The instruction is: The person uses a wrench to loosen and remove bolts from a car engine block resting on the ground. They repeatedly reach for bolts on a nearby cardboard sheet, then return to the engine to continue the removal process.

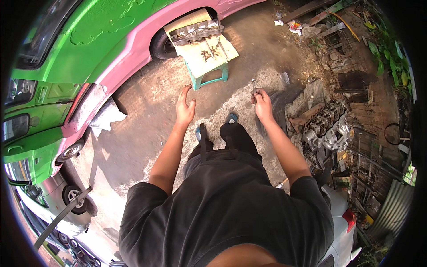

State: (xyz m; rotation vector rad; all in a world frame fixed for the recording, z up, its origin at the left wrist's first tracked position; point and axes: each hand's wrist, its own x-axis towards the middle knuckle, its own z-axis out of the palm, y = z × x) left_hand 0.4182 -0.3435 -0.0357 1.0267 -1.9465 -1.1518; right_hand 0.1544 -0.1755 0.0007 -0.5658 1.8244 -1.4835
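I stand on a concrete yard and look down at my dark shirt and trousers. My left hand [185, 107] is held out in front of me, fingers apart, with nothing in it. My right hand [262, 102] is closed around a small metal tool [253, 85] that sticks up from the fist. Ahead of both hands stands a teal stool [212, 76] covered by a cardboard sheet [205, 57]. On the cardboard lie a long metal engine part [195, 32] and a few small metal pieces [209, 53].
A green and pink car [98, 49] curves along the left, its wheel [161, 44] behind the stool. An engine block [327, 127] lies on rags at the right among scrap wood and junk. A crumpled white sheet [106, 116] lies by the car. Other cars sit at lower left.
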